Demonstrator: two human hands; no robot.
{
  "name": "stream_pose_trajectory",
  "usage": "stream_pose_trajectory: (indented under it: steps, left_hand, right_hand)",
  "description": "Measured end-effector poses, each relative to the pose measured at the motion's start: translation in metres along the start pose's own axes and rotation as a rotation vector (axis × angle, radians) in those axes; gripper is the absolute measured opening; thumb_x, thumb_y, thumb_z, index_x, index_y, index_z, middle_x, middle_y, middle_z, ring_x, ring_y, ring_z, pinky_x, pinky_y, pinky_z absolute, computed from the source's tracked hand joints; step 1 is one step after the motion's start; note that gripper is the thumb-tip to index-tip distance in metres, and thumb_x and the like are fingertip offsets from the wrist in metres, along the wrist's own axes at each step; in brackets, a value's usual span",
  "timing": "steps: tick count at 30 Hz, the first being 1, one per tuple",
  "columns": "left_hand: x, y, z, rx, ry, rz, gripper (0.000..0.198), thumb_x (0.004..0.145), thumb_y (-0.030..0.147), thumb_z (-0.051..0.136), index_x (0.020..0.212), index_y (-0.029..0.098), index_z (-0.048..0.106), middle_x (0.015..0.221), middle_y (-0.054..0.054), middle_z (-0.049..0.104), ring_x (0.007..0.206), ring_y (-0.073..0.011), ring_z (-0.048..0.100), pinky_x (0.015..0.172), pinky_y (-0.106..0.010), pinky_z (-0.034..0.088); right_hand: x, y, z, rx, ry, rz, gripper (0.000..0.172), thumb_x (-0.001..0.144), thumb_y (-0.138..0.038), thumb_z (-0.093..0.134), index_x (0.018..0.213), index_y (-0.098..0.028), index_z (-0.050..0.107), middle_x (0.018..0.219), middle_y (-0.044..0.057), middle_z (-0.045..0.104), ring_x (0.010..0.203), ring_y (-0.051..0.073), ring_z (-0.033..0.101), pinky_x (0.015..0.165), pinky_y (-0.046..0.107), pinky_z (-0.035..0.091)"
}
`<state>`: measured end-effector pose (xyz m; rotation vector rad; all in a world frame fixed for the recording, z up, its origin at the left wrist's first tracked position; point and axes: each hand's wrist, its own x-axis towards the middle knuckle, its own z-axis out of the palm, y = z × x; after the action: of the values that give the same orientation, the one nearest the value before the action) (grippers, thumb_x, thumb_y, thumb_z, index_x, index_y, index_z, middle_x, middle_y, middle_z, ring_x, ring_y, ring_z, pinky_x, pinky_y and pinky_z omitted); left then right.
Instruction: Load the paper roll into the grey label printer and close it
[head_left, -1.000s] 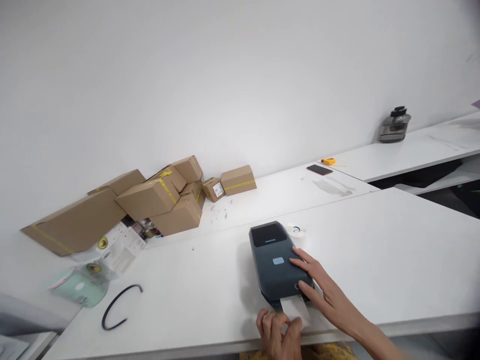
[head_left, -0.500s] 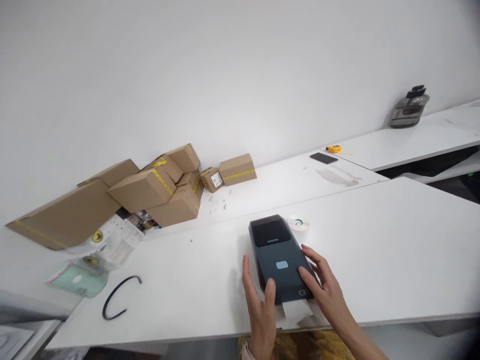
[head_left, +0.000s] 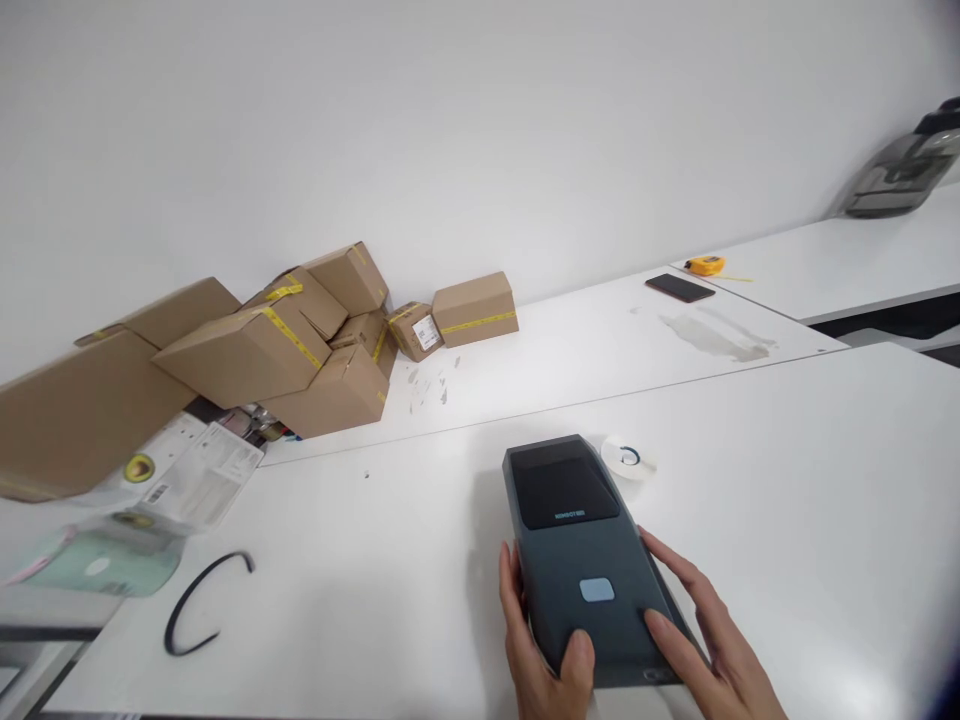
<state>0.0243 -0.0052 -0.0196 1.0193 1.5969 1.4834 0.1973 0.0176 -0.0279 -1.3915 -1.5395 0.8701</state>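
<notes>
A dark grey-blue label printer [head_left: 622, 555] with a black window and a pale blue button sits low in the view, over the white table. My left hand [head_left: 544, 650] grips its left side, thumb on the top face near the front. Along the right side lies my right hand [head_left: 712, 640], its thumb on the top and its fingers at the edge. A white paper strip [head_left: 630, 702] shows at the printer's front end. Just behind the printer, a white roll of labels [head_left: 626, 457] lies on the table.
Several cardboard boxes [head_left: 240, 350] with yellow tape are piled at the left. Nearer are plastic packets [head_left: 214, 470], a mint-green pouch [head_left: 112, 560] and a curved black strip [head_left: 191, 605]. A phone [head_left: 679, 288], a yellow tape measure [head_left: 705, 265] and a grey container [head_left: 900, 170] stand toward the right.
My left hand, earlier apart from the printer's side, has closed onto it. The printer appears larger and lower in view. The whole view has shifted, with the boxes further left.
</notes>
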Motion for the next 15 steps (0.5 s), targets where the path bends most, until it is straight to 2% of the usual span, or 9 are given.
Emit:
stream_pose_trajectory:
  steps: [3,5,7,9,10,12,13,15]
  left_hand:
    - [0.001,0.004,0.003,0.031,0.010,-0.021,0.096,0.077,0.059,0.062,0.156,0.018,0.025,0.161,-0.013,0.034,0.147,-0.0352,0.033,0.114,-0.038,0.039]
    - [0.000,0.011,0.001,0.008,-0.032,-0.080,0.096,0.077,0.061,0.063,0.156,0.020,0.026,0.161,-0.014,0.033,0.144,-0.0366,0.037,0.111,-0.039,0.042]
    - [-0.003,0.016,-0.006,-0.023,-0.058,-0.126,0.097,0.077,0.063,0.063,0.156,0.021,0.025,0.161,-0.014,0.033,0.140,-0.0361,0.042,0.105,-0.038,0.046]
    - [-0.010,0.015,-0.020,0.007,-0.005,-0.118,0.092,0.077,0.066,0.064,0.151,0.021,0.034,0.154,-0.016,0.042,0.132,-0.0331,0.050,0.098,-0.035,0.049]
    - [-0.015,0.012,-0.028,0.048,0.041,-0.110,0.084,0.077,0.067,0.064,0.144,0.020,0.044,0.143,-0.016,0.053,0.122,-0.0304,0.057,0.093,-0.034,0.050]
    - [-0.026,0.005,-0.044,0.129,0.066,-0.136,0.064,0.076,0.072,0.062,0.110,0.017,0.065,0.103,-0.011,0.068,0.092,-0.0227,0.064,0.079,-0.030,0.050]
    - [-0.031,0.001,-0.049,0.134,0.000,-0.198,0.062,0.075,0.076,0.061,0.092,0.017,0.067,0.082,-0.006,0.066,0.076,-0.0186,0.062,0.069,-0.028,0.049]
    - [-0.042,-0.002,-0.051,0.063,-0.254,-0.410,0.070,0.067,0.086,0.057,0.069,0.016,0.064,0.058,-0.001,0.056,0.051,-0.0122,0.050,0.050,-0.025,0.038]
  right_hand:
    - [0.000,0.001,0.002,-0.001,0.003,-0.008,0.055,0.098,-0.043,0.047,0.151,-0.037,0.034,0.153,0.006,0.045,0.137,0.031,0.049,0.095,0.044,0.058]
    - [0.001,-0.006,0.002,-0.068,0.036,-0.066,0.052,0.099,-0.042,0.046,0.150,-0.037,0.036,0.151,0.006,0.048,0.135,0.031,0.050,0.098,0.047,0.054]
    - [0.001,-0.016,0.000,-0.168,0.097,-0.175,0.048,0.100,-0.039,0.046,0.147,-0.037,0.040,0.152,0.005,0.048,0.138,0.032,0.047,0.107,0.055,0.043]
    - [-0.002,-0.026,-0.005,-0.258,0.137,-0.320,0.044,0.100,-0.033,0.045,0.144,-0.037,0.045,0.154,0.003,0.046,0.143,0.033,0.039,0.114,0.059,0.030]
    - [-0.004,-0.029,-0.008,-0.291,0.136,-0.387,0.042,0.100,-0.030,0.045,0.142,-0.037,0.047,0.154,0.002,0.046,0.145,0.032,0.036,0.116,0.058,0.025]
    - [-0.010,-0.033,-0.014,-0.328,0.100,-0.474,0.042,0.100,-0.024,0.042,0.140,-0.036,0.050,0.153,0.000,0.048,0.148,0.030,0.032,0.118,0.054,0.020]
    - [-0.013,-0.033,-0.017,-0.335,0.079,-0.493,0.043,0.100,-0.022,0.041,0.140,-0.035,0.050,0.152,0.000,0.050,0.148,0.028,0.031,0.118,0.052,0.020]
    - [-0.018,-0.032,-0.020,-0.331,0.054,-0.504,0.045,0.100,-0.021,0.038,0.142,-0.033,0.048,0.151,0.001,0.051,0.148,0.027,0.031,0.117,0.050,0.019]
